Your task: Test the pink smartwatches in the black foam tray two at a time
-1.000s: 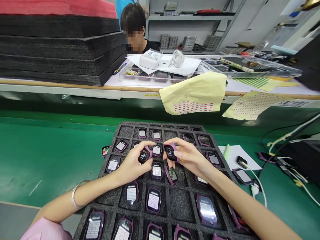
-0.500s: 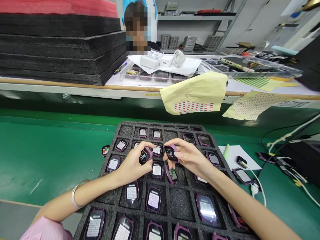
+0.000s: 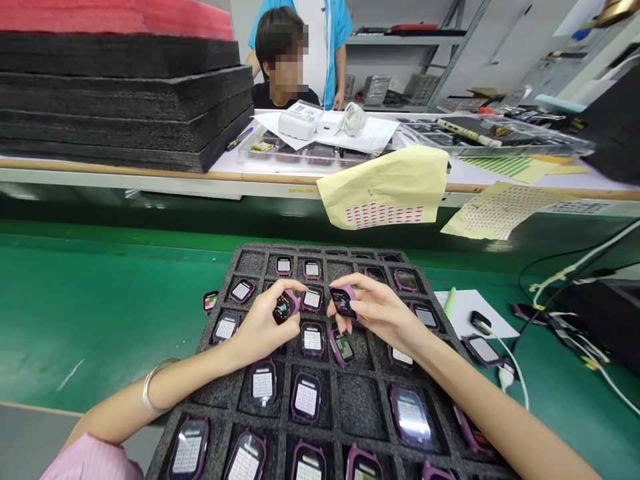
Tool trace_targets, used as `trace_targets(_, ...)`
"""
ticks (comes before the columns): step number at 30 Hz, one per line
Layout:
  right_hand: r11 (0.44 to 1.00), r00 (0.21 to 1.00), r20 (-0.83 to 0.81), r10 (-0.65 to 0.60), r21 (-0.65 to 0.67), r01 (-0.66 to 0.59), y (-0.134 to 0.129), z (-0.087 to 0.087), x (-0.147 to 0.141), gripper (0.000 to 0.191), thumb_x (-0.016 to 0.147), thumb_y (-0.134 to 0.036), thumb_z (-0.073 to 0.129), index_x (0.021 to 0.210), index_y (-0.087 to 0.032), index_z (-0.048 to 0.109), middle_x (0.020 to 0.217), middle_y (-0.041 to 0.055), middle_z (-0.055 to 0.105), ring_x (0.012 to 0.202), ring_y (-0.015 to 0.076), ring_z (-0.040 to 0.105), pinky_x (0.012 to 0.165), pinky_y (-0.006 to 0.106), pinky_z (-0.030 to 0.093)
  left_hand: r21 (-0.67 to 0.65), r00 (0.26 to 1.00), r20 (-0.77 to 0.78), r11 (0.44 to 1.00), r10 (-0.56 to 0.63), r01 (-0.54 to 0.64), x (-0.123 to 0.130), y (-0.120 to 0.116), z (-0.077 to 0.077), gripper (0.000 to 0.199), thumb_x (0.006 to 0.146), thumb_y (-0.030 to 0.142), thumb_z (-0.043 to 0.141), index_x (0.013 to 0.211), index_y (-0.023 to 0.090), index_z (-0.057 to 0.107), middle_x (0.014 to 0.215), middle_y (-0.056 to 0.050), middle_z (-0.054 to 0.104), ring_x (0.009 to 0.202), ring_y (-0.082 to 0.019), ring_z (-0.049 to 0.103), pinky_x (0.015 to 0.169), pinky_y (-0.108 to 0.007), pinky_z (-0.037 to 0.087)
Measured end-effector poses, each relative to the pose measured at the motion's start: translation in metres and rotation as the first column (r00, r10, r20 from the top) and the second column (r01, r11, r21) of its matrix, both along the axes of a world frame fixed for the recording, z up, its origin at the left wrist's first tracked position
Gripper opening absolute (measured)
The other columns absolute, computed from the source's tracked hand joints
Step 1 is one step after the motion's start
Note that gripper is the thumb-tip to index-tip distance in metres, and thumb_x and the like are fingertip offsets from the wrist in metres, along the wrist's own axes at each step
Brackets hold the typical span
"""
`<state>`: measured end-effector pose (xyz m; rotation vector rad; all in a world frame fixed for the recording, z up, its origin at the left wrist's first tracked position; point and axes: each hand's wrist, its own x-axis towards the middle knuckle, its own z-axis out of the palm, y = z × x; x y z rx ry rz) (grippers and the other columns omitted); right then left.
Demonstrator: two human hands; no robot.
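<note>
My left hand (image 3: 267, 317) grips a purple-cased smartwatch (image 3: 285, 308) with a dark dial lit up, its fingers curled round the case. Facing it, my right hand (image 3: 380, 308) pinches a second purple smartwatch (image 3: 343, 303), also showing a dark face with a bluish figure. Both are held above a black foam tray (image 3: 361, 403) divided into square pockets. Many pockets hold purple watches, most with white grid screens, such as one watch (image 3: 307, 397) in the middle. Just below my right fingers, a tilted watch (image 3: 342, 347) shows a green pattern. No straps are visible on the watches.
Black foam sheets (image 3: 100, 100) topped with red are stacked on the shelf at left. Yellow paper (image 3: 385, 190) hangs from the shelf edge. Right of the tray lie a charging puck (image 3: 481, 323), a watch (image 3: 483, 351) and white cables. A person (image 3: 285, 60) is behind the shelf.
Both hands keep hold of their watches with hardly any movement. The view has shifted slightly. Behind the shelf, more of a person in a blue top has come into sight.
</note>
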<state>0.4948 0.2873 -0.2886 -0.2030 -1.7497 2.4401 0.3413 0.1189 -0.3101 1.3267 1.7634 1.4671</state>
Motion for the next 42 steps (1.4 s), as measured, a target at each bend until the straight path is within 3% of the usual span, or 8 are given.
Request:
trace_targets(13, 0.998, 0.999, 0.008, 0.054, -0.036, -0.053, -0.002, -0.002, -0.001, 0.033, 0.087, -0.028, 0.066, 0.115, -0.016, 0.055, 0.089, 0.0083, 0.069, 0.07, 0.0191, 0.066, 0.064, 0.031, 0.048, -0.028, 0.999, 0.031, 0.999, -0.021, 0.022, -0.001, 0.0, -0.002, 0.034, 0.076, 0.012, 0.054, 0.108, 0.019, 0.055, 0.099, -0.003, 0.064, 0.093, -0.019, 0.059, 0.083, -0.029, 0.047)
trace_targets(17, 0.995, 0.993, 0.068, 0.101, -0.033, -0.099, -0.001, -0.003, -0.002, 0.04, 0.092, -0.029, 0.059, 0.128, -0.017, 0.047, 0.099, 0.0103, 0.067, 0.08, 0.0201, 0.067, 0.07, 0.032, 0.049, -0.074, 0.97, 0.239, 0.995, -0.042, 0.061, -0.001, 0.004, -0.005, 0.048, 0.074, 0.019, 0.065, 0.119, 0.018, 0.05, 0.098, -0.004, 0.061, 0.077, -0.016, 0.059, 0.065, -0.027, 0.05)
trace_targets(20, 0.994, 0.989, 0.097, 0.107, -0.029, -0.105, -0.001, -0.003, -0.002, 0.049, 0.092, -0.03, 0.06, 0.134, -0.018, 0.041, 0.103, 0.0094, 0.064, 0.085, 0.0187, 0.065, 0.074, 0.032, 0.049, -0.078, 0.875, 0.481, 0.991, -0.06, 0.11, 0.0, 0.008, -0.007, 0.058, 0.069, 0.016, 0.068, 0.122, 0.017, 0.045, 0.094, -0.004, 0.059, 0.072, -0.015, 0.059, 0.059, -0.026, 0.051)
trace_targets(23, 0.989, 0.988, 0.075, 0.131, 0.06, -0.136, -0.001, -0.004, -0.001, 0.06, 0.085, -0.023, 0.069, 0.136, -0.02, 0.037, 0.104, 0.0065, 0.062, 0.088, 0.0175, 0.064, 0.078, 0.032, 0.049, -0.023, 0.782, 0.619, 0.994, -0.071, 0.108, 0.0, 0.01, -0.007, 0.067, 0.06, 0.007, 0.072, 0.121, 0.017, 0.046, 0.097, -0.005, 0.059, 0.085, -0.017, 0.062, 0.071, -0.029, 0.053)
trace_targets(28, 0.955, 0.993, 0.085, 0.086, 0.278, -0.106, -0.002, -0.006, 0.001, 0.052, 0.082, -0.02, 0.072, 0.123, -0.022, 0.041, 0.107, 0.0055, 0.064, 0.097, 0.0191, 0.064, 0.091, 0.037, 0.047, 0.04, 0.712, 0.691, 0.99, -0.125, 0.134, -0.002, 0.008, -0.004, 0.063, 0.061, 0.005, 0.073, 0.118, 0.019, 0.051, 0.108, -0.007, 0.06, 0.097, -0.021, 0.06, 0.078, -0.033, 0.055)
trace_targets(34, 0.787, 0.998, 0.001, -0.057, 0.615, 0.044, -0.004, -0.002, 0.003, 0.053, 0.071, -0.022, 0.082, 0.116, -0.022, 0.053, 0.108, 0.0044, 0.064, 0.1, 0.0219, 0.063, 0.092, 0.036, 0.048, 0.071, 0.734, 0.668, 0.992, -0.122, 0.1, -0.002, 0.008, -0.001, 0.055, 0.063, 0.004, 0.07, 0.113, 0.019, 0.053, 0.107, -0.008, 0.063, 0.097, -0.023, 0.06, 0.076, -0.034, 0.058)
trace_targets(38, 0.841, 0.997, 0.034, -0.072, 0.539, 0.042, 0.001, -0.002, 0.004, 0.053, 0.073, -0.022, 0.079, 0.119, -0.021, 0.052, 0.102, 0.0057, 0.069, 0.091, 0.0213, 0.067, 0.078, 0.032, 0.054, 0.107, 0.734, 0.662, 0.988, -0.152, 0.109, -0.001, 0.007, -0.004, 0.053, 0.065, 0.003, 0.068, 0.113, 0.019, 0.052, 0.105, -0.008, 0.063, 0.096, -0.022, 0.061, 0.072, -0.033, 0.059)
trace_targets(42, 0.93, 0.994, 0.086, -0.073, 0.367, 0.037, 0.006, -0.004, 0.004, 0.056, 0.076, -0.021, 0.077, 0.123, -0.022, 0.047, 0.112, 0.0111, 0.067, 0.065, 0.0163, 0.069, 0.044, 0.02, 0.051, 0.128, 0.725, 0.668, 0.986, -0.166, 0.108, -0.001, 0.008, -0.007, 0.053, 0.065, 0.002, 0.066, 0.113, 0.019, 0.052, 0.102, -0.007, 0.064, 0.094, -0.022, 0.062, 0.069, -0.032, 0.059)
